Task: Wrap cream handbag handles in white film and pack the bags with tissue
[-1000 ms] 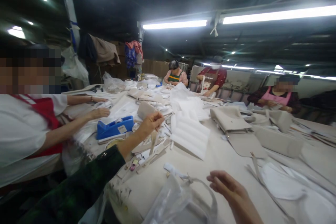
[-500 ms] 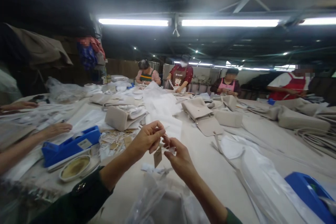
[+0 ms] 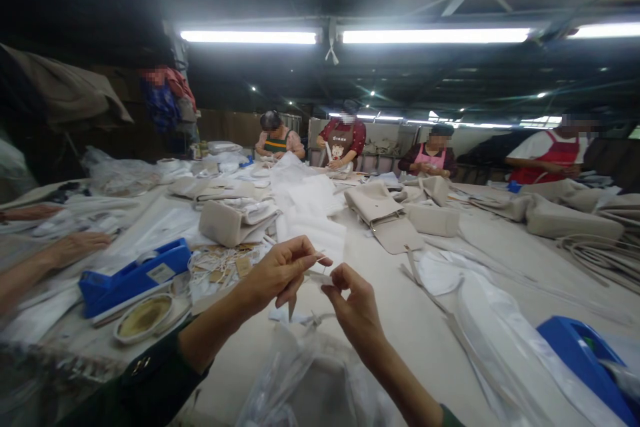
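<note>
My left hand (image 3: 280, 271) is closed in a pinch on a thin pale tag string (image 3: 323, 257). A brown card hang tag (image 3: 292, 307) hangs below its fingers, turned nearly edge-on. Close by, my right hand (image 3: 356, 301) pinches a small white piece (image 3: 318, 278), too blurred to name, at the string. Beneath both hands sits a beige bag (image 3: 323, 387) in clear plastic wrapping (image 3: 270, 373), with a strap end showing at its top. More tags with white strings (image 3: 225, 265) lie in a heap left of my left hand.
A blue tape dispenser (image 3: 135, 277) and a roll of tape (image 3: 145, 318) stand at left; another blue dispenser (image 3: 583, 360) is at right. Beige bags (image 3: 220, 223) and white wrapping sheets (image 3: 305, 197) cover the middle. A co-worker's hand (image 3: 83, 247) reaches in from the left; several people work across the table.
My hands have drawn slightly apart, with the right one a little lower and farther right. The brown tag has turned from face-on to nearly edge-on. The co-worker's hand at left has pulled back leftward.
</note>
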The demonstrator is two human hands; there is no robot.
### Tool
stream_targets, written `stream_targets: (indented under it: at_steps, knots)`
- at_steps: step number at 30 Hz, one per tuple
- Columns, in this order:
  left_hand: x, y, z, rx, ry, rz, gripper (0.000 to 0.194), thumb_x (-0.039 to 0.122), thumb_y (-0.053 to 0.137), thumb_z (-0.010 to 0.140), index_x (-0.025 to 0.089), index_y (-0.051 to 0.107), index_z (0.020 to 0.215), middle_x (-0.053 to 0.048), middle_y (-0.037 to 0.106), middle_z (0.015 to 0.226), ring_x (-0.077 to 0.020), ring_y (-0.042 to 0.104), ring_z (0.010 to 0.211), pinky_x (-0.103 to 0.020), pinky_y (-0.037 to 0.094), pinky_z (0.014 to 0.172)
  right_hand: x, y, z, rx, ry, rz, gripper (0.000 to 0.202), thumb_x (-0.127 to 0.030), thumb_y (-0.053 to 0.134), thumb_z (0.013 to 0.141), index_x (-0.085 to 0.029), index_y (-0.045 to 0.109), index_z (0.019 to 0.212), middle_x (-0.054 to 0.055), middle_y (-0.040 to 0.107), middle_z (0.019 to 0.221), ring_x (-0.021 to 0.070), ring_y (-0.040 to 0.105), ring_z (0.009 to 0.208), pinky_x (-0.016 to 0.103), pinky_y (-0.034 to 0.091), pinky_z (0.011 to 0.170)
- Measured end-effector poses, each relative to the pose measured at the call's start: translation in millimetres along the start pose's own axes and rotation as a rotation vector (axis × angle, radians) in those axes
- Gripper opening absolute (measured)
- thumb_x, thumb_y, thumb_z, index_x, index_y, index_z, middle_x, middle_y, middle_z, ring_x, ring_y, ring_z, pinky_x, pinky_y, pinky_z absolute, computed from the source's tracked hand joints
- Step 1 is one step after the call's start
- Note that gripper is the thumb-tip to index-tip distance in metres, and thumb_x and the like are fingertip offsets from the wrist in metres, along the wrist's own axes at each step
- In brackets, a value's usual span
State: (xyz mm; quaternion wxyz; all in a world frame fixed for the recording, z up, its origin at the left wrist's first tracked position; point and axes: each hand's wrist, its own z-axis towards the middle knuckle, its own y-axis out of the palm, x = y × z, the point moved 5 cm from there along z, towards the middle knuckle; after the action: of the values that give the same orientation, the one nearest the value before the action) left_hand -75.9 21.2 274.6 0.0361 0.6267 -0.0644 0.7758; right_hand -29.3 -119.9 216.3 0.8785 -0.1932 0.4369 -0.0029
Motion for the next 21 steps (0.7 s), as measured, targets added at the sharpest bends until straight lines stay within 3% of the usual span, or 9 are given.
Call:
stream_targets:
  at_steps: [4, 6, 8, 12, 16, 18, 21]
  knots:
    - [0.6, -0.9, -3.0, 0.003, -0.008, 0.005, 0.026, 0.043, 0.060, 0.090, 0.017, 0.055, 0.088, -0.010, 0.069, 0.111, 0.0019, 0.038, 0.028, -0.016, 0.011, 0.027, -12.1, -5.5, -4.4, 0.059, -0.241, -0.161, 0.021, -0.002, 0.047, 0.075, -0.022, 0.046, 0.078, 0.004, 0.057, 0.089, 0.0214, 0.053, 0.087, 0.034, 0.041, 0.077]
    - [0.2, -2.3, -4.1, 0.009, -0.013, 0.001, 0.026, 0.043, 0.062, 0.089, 0.018, 0.056, 0.088, -0.010, 0.070, 0.107, 0.0013, 0.036, 0.027, -0.017, 0.010, 0.027, -15.4, -5.6, -7.1, 0.035, -0.337, -0.192, 0.026, 0.003, 0.042, 0.074, -0.022, 0.046, 0.080, 0.008, 0.059, 0.105, 0.0241, 0.053, 0.102, 0.038, 0.041, 0.085]
    - [-0.1, -2.7, -5.3, 0.002, -0.019, -0.008, 0.026, 0.043, 0.062, 0.089, 0.018, 0.056, 0.087, -0.011, 0.069, 0.111, 0.0016, 0.036, 0.028, -0.017, 0.010, 0.027, -14.9, -4.7, -8.8, 0.001, -0.383, -0.196, 0.028, 0.005, 0.040, 0.074, -0.022, 0.046, 0.080, 0.009, 0.059, 0.106, 0.0240, 0.053, 0.102, 0.038, 0.042, 0.086]
    - [-0.1, -1.8, -8.4, -0.024, -0.022, -0.017, 0.025, 0.040, 0.058, 0.092, 0.017, 0.052, 0.086, -0.012, 0.062, 0.126, 0.0035, 0.038, 0.029, -0.016, 0.007, 0.028, -8.1, -3.4, -9.8, -0.011, -0.371, -0.164, 0.029, 0.005, 0.037, 0.075, -0.020, 0.051, 0.078, 0.006, 0.053, 0.087, 0.0207, 0.053, 0.083, 0.034, 0.045, 0.073]
    - [-0.8, -2.4, -11.3, -0.024, -0.008, -0.009, 0.026, 0.040, 0.057, 0.093, 0.017, 0.049, 0.083, -0.011, 0.061, 0.127, 0.0039, 0.037, 0.028, -0.016, 0.006, 0.029, -4.2, -1.2, -12.5, -0.046, -0.352, -0.068, 0.046, 0.008, 0.037, 0.070, -0.019, 0.060, 0.100, 0.009, 0.055, 0.099, 0.0210, 0.056, 0.096, 0.034, 0.050, 0.083]
    - [-1.9, -5.2, -11.9, 0.002, 0.003, 0.014, 0.027, 0.041, 0.058, 0.092, 0.017, 0.050, 0.083, -0.010, 0.066, 0.117, 0.0032, 0.037, 0.028, -0.017, 0.005, 0.030, -2.5, -1.1, -13.9, -0.052, -0.328, -0.043, 0.057, 0.008, 0.039, 0.068, -0.020, 0.061, 0.112, 0.009, 0.056, 0.107, 0.0213, 0.057, 0.105, 0.035, 0.050, 0.091]
    - [-4.4, -12.8, -11.7, 0.081, 0.029, 0.057, 0.027, 0.043, 0.061, 0.089, 0.018, 0.052, 0.081, -0.006, 0.072, 0.084, 0.0004, 0.035, 0.027, -0.017, 0.007, 0.032, 2.3, -3.5, -15.2, -0.031, -0.260, -0.002, 0.061, 0.006, 0.042, 0.067, -0.021, 0.062, 0.118, 0.008, 0.058, 0.112, 0.0209, 0.058, 0.109, 0.034, 0.050, 0.095]
